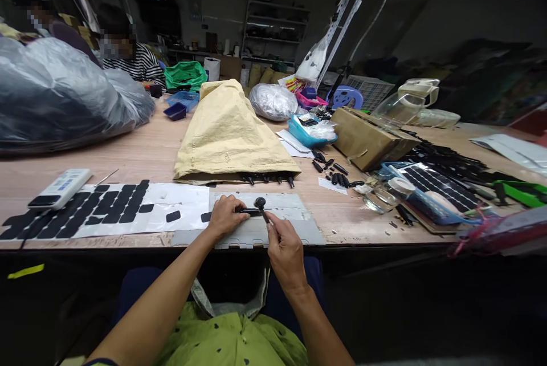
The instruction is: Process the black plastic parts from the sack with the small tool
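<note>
My left hand [225, 215] is closed around one end of a thin black rod-shaped part [253, 212], which lies low over the grey board [299, 219]. Between the fingers of my right hand [287, 249] is the handle of a small black tool with a round head [259, 203]. That head is just above the rod; whether they touch I cannot tell. Left of the board, a white backing sheet [160, 200] carries rows of black rounded stickers [111, 206], and one sticker lies close to my left hand.
A beige sack [231, 132] with black parts at its mouth lies behind the board. A white box-shaped device [64, 186] sits on the left, below a big plastic bag [64, 92]. To the right are a cardboard box [363, 135] and a blue basket [431, 195]. Two people sit across.
</note>
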Motion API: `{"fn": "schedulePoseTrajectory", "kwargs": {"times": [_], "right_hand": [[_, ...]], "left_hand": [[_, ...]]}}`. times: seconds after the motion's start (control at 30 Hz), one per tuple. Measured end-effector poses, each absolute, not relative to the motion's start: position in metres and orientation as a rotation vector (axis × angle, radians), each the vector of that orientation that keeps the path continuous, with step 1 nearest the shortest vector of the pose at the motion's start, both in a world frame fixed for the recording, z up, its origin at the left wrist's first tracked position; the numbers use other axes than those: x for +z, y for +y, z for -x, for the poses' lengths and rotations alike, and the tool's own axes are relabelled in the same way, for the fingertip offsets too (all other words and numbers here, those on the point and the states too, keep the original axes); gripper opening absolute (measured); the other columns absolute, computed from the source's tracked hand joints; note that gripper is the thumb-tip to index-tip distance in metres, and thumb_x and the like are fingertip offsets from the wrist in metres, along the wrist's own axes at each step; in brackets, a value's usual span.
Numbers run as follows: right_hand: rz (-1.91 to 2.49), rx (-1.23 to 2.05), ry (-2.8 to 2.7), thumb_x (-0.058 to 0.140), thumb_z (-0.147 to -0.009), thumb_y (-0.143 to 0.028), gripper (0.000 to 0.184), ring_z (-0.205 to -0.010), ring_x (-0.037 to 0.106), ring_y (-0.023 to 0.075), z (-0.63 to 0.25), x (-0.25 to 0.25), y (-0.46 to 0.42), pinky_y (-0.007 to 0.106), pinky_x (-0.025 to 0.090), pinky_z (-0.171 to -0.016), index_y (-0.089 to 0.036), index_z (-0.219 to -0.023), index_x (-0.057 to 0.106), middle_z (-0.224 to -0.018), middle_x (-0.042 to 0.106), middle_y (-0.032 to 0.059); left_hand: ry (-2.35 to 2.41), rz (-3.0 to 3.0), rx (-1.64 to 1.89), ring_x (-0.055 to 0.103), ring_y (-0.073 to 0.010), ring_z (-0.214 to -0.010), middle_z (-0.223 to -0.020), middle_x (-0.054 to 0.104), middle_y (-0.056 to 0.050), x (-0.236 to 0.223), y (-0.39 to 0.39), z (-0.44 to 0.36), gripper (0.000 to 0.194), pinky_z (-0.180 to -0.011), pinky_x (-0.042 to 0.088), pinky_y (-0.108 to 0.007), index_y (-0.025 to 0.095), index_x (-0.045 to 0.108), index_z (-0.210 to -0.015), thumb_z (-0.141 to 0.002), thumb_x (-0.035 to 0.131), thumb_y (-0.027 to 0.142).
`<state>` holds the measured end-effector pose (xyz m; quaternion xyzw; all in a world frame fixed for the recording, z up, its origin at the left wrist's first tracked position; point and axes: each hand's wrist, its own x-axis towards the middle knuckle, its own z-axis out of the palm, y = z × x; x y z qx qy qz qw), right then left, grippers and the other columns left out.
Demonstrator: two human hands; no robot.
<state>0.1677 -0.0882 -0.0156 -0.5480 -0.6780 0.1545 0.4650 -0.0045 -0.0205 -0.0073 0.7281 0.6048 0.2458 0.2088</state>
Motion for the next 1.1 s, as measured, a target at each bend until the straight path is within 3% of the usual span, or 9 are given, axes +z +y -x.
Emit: {"fn": "schedulePoseTrajectory", "kwargs": {"times": [0.17, 0.37, 0.5, 0.57, 0.73, 0.93, 1.1], "right_hand": [[1.396, 0.349, -1.684, 0.044, -0.094, -0.026, 0.032, -0.094, 0.062, 0.0182, -0.181, -0.017, -0.085, 0.031, 0.049, -0.085, -0.022, -0.116, 0.067, -0.103, 0.068, 0.0067], [1.777, -0.109, -1.707, 0.049, -0.090, -0.020, 0.029, -0.074, 0.054, 0.0157, -0.217, -0.027, -0.057, 0.027, 0.036, -0.066, -0.025, -0.108, 0.072, -0.084, 0.062, 0.0032], [1.807, -0.383, -1.814, 0.051, -0.088, -0.014, 0.030, -0.072, 0.046, 0.0162, -0.216, -0.035, -0.046, 0.029, 0.028, -0.064, -0.024, -0.105, 0.072, -0.077, 0.055, 0.0041], [1.802, -0.462, -1.812, 0.051, -0.088, -0.014, 0.029, -0.073, 0.043, 0.0167, -0.212, -0.038, -0.046, 0.029, 0.026, -0.063, -0.024, -0.106, 0.072, -0.077, 0.054, 0.0043], [1.773, -0.554, -1.803, 0.049, -0.088, -0.015, 0.029, -0.071, 0.041, 0.0170, -0.209, -0.039, -0.049, 0.030, 0.026, -0.064, -0.025, -0.106, 0.070, -0.076, 0.052, 0.0039], [1.780, -0.562, -1.805, 0.051, -0.087, -0.014, 0.029, -0.071, 0.041, 0.0177, -0.210, -0.038, -0.048, 0.030, 0.026, -0.064, -0.025, -0.107, 0.070, -0.076, 0.053, 0.0039], [1.790, -0.543, -1.814, 0.051, -0.088, -0.014, 0.029, -0.071, 0.042, 0.0174, -0.209, -0.037, -0.049, 0.030, 0.026, -0.064, -0.024, -0.107, 0.070, -0.077, 0.053, 0.0037]], "left_hand": [[1.673, -2.022, 0.687, 0.053, -0.0226, -0.090, -0.084, 0.065, -0.003, 0.002, -0.027, 0.008, 0.015, -0.082, 0.039, -0.036, 0.022, 0.074, -0.088, -0.077, 0.071, 0.032], [1.148, -2.305, 0.644, 0.056, -0.0203, -0.092, -0.095, 0.064, -0.003, -0.015, -0.113, 0.018, 0.018, -0.086, 0.039, -0.035, 0.026, 0.069, -0.091, -0.078, 0.070, 0.039], [1.459, -2.174, 0.199, 0.063, -0.0232, -0.091, -0.102, 0.066, -0.007, -0.072, -0.162, 0.020, 0.020, -0.078, 0.045, -0.035, 0.023, 0.065, -0.103, -0.086, 0.054, 0.027], [1.688, -1.971, -0.047, 0.065, -0.0272, -0.096, -0.104, 0.068, -0.009, -0.096, -0.169, 0.022, 0.024, -0.082, 0.047, -0.038, 0.023, 0.065, -0.105, -0.085, 0.052, 0.026], [1.678, -1.898, -0.158, 0.063, -0.0288, -0.110, -0.113, 0.069, -0.010, -0.109, -0.164, 0.025, 0.039, -0.093, 0.047, -0.040, 0.027, 0.061, -0.121, -0.083, 0.055, 0.034], [1.338, -2.070, -0.324, 0.069, -0.0326, -0.095, -0.100, 0.074, -0.010, -0.106, -0.167, 0.015, 0.020, -0.080, 0.051, -0.043, 0.024, 0.074, -0.090, -0.079, 0.058, 0.032], [1.267, -2.157, -0.292, 0.070, -0.0319, -0.092, -0.100, 0.074, -0.013, -0.093, -0.169, 0.008, 0.022, -0.076, 0.052, -0.040, 0.022, 0.074, -0.091, -0.079, 0.056, 0.019]]}}
